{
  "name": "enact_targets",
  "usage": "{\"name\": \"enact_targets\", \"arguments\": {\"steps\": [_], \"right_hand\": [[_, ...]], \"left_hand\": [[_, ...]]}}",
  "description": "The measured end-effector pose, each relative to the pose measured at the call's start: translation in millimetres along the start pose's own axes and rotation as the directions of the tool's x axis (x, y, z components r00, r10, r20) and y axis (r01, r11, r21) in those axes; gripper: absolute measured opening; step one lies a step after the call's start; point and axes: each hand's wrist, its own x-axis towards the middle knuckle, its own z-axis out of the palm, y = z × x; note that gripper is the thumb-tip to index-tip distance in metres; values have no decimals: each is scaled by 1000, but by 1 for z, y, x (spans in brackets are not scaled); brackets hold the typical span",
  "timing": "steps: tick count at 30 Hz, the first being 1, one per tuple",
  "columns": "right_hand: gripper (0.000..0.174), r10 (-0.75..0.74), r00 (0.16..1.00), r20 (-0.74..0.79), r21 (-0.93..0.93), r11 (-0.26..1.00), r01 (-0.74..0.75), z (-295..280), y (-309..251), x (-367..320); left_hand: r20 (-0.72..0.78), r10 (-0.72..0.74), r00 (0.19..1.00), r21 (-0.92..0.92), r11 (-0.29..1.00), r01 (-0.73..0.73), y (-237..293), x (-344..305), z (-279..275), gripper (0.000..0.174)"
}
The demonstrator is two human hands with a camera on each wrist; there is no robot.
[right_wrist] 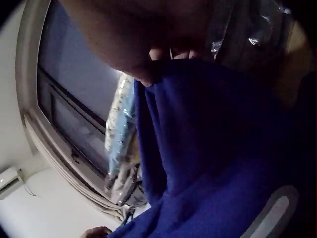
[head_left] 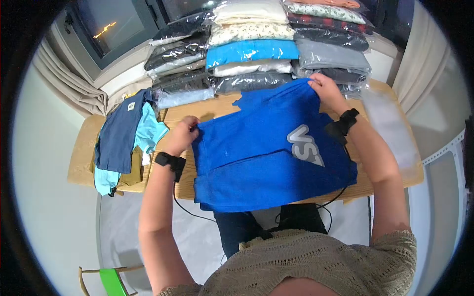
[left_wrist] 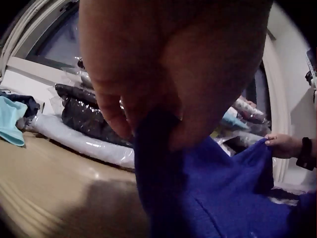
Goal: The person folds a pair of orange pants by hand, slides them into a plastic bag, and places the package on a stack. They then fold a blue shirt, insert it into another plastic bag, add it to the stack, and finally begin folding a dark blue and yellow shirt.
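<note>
A blue garment (head_left: 242, 158) with grey-white lettering (head_left: 305, 145) is spread over the wooden table, its near edge overhanging the front. My left hand (head_left: 181, 136) pinches its left edge; in the left wrist view the cloth (left_wrist: 161, 163) bunches between thumb and fingers. At the far right corner of the garment my right hand (head_left: 328, 92) pinches the fabric and holds it raised. The right wrist view shows folds of blue cloth (right_wrist: 198, 139) hanging from those fingers.
Several stacked clothes in clear plastic bags (head_left: 252, 49) line the back of the table (head_left: 173, 172). A pile of shirts (head_left: 118, 140) lies at the left. Clear plastic bags (head_left: 392, 128) lie at the right edge. A chair with a green panel (head_left: 112, 282) stands lower left.
</note>
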Motion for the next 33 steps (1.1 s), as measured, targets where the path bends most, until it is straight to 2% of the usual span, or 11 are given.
{"name": "enact_targets", "arguments": {"steps": [2, 6, 8, 10, 13, 17, 19, 24, 27, 29, 33], "right_hand": [[18, 100, 981, 168, 331, 931, -152, -13, -19, -15], [12, -1, 960, 280, 168, 985, -48, -33, -32, -56], [12, 146, 889, 433, 253, 927, -276, -35, -41, -81], [17, 149, 849, 507, 167, 949, -266, -36, -46, -93], [34, 145, 708, 691, -227, 974, 21, -33, -52, -104], [40, 303, 650, 697, -379, 925, -24, -22, -68, -101], [37, 58, 872, 486, -288, 953, 96, -7, -53, -106], [20, -100, 904, 416, -115, 980, 161, 4, -90, -115], [22, -293, 766, 571, -106, 900, 424, 7, -92, -124], [26, -492, 633, 598, -16, 782, 623, 11, -86, -135], [32, -434, 596, 675, -26, 794, 607, 0, -83, -146]], "left_hand": [[-60, 41, 997, -54, 998, -44, 5, -10, -10, 22], [-37, 38, 999, -32, 999, -39, 25, -40, -21, 26], [35, 186, 982, 52, 981, -188, 28, -51, -19, 26], [63, 165, 984, 20, 986, -167, 30, -62, -11, 28], [379, 68, 923, -70, 997, -45, 25, -67, -1, 33], [316, 74, 946, -39, 997, -65, 39, -57, -12, 33], [224, 57, 973, -67, 997, -43, 59, -42, -18, 34], [85, 307, 948, 11, 951, -308, 131, -17, -11, 40], [34, 466, 884, -23, 885, -465, 157, 2, 12, 49], [147, 541, 828, -17, 839, -544, 168, 17, 32, 57], [302, 579, 758, 97, 772, -628, 161, 45, 90, 46]]}}
